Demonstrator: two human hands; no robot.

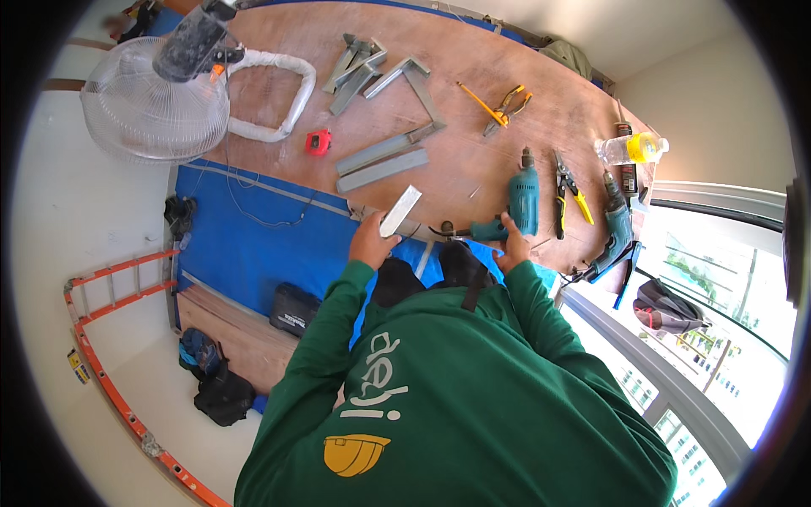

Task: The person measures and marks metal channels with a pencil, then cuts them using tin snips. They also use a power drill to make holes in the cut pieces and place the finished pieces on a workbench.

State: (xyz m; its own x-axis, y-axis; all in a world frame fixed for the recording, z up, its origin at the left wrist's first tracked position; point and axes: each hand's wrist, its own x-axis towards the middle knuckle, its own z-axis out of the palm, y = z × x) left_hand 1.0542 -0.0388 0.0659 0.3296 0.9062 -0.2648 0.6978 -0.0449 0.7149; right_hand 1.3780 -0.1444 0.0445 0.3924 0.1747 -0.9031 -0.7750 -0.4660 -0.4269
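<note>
My left hand (369,242) is closed around a short piece of silvery metal channel (400,211), held tilted over the table's near edge. At the rear of a teal power drill (524,201), my right hand (514,245) has its fingers against the body and handle; the palm side is hidden. That drill lies on the wooden table (456,169) with its chuck pointing away from me. Tin snips (571,193) with yellow-and-black handles lie just to its right. Left of centre are two metal channel strips (384,160) and an angled metal piece (414,80).
Farther off lie pliers and a yellow pencil-like tool (498,110), a red tape measure (318,142) and stacked metal offcuts (355,72). A second teal drill (617,224) and a bottle (632,149) sit right. A fan (156,101) stands left, above an orange ladder (110,384).
</note>
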